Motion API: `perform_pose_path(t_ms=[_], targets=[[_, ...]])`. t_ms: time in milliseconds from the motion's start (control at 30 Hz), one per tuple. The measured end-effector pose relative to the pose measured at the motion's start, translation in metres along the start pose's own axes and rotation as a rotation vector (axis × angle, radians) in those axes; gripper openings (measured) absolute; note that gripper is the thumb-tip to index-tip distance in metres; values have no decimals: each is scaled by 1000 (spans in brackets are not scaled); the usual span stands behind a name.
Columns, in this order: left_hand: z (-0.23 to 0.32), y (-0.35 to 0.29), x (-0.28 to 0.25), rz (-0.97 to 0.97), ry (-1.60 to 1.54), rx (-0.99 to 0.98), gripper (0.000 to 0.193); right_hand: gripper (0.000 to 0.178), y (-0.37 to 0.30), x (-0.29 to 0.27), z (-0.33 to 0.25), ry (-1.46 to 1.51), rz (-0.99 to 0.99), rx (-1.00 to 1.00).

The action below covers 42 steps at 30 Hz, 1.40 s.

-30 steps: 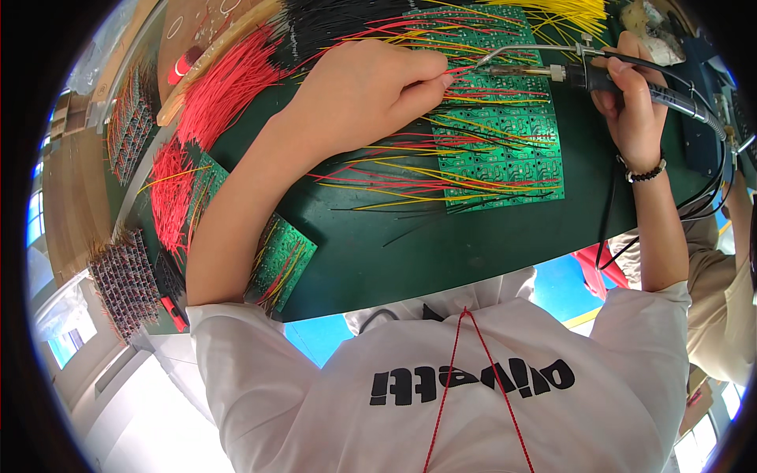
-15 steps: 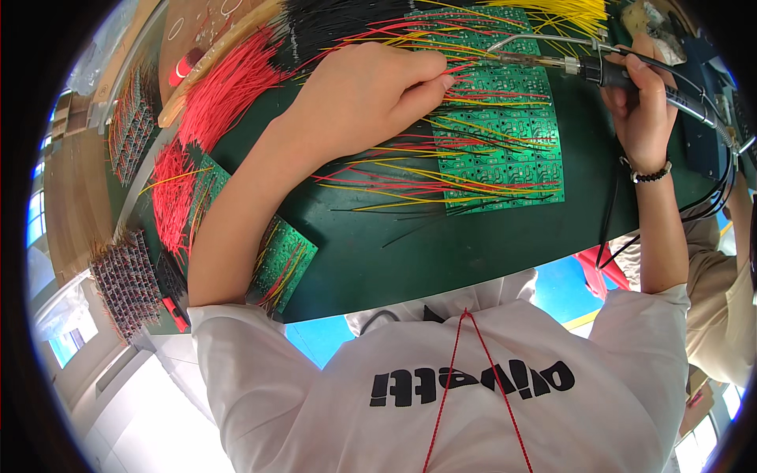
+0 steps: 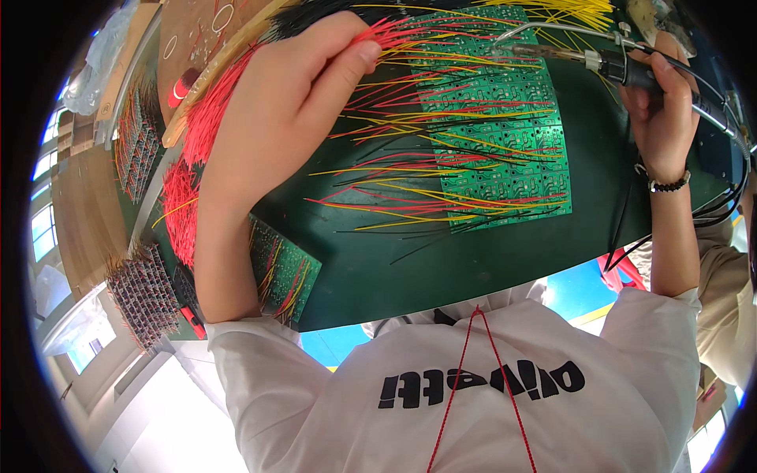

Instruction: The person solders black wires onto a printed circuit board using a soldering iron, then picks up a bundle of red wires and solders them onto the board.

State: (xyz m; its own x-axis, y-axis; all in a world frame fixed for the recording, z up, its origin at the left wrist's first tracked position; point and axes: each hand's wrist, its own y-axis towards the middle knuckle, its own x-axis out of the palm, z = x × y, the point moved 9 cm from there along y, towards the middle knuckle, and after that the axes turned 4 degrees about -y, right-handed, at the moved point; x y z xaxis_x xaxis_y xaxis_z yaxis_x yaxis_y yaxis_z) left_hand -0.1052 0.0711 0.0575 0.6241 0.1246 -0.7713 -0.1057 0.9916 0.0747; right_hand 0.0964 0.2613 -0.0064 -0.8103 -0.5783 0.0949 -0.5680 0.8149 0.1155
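My left hand (image 3: 296, 102) is closed, thumb against fingers, on a bunch of red wires (image 3: 394, 33) left of the upper part of a green circuit board panel (image 3: 505, 130). Red, yellow and black wires run in rows across the panel, their loose ends reaching left over the table. In my right hand (image 3: 662, 118) is a soldering iron (image 3: 623, 69) with a dark grip. Its tip points left over the panel's upper part, and a thin bent metal tube (image 3: 568, 28) runs above it. A beaded bracelet circles my right wrist.
Piles of red wires (image 3: 180, 213), black wires (image 3: 315, 17) and yellow wires (image 3: 576, 11) lie around the dark green table (image 3: 378, 272). Another wired board (image 3: 296, 272) rests beside my left forearm. Stacked boards (image 3: 146, 296) stand at far left. Black cables (image 3: 721, 201) hang at right.
My left hand has moved left and slightly up, away from the panel, and now pinches a bunch of red wires. My right hand with the soldering iron has shifted slightly right and down.
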Motion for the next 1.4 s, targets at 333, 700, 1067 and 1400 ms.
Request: perform_pose_path(t_ms=[333, 700, 1067, 1400], targets=[[24, 23, 44, -65, 77, 238, 13, 30, -4, -33, 1, 13, 178, 24], [29, 26, 59, 6, 218, 414, 7, 62, -27, -25, -7, 129, 17, -281], [28, 27, 61, -19, 218, 380, 7, 56, -15, -11, -3, 30, -106, -193], [24, 21, 60, -10, 238, 376, 8, 45, -18, -29, -3, -61, 83, -175]])
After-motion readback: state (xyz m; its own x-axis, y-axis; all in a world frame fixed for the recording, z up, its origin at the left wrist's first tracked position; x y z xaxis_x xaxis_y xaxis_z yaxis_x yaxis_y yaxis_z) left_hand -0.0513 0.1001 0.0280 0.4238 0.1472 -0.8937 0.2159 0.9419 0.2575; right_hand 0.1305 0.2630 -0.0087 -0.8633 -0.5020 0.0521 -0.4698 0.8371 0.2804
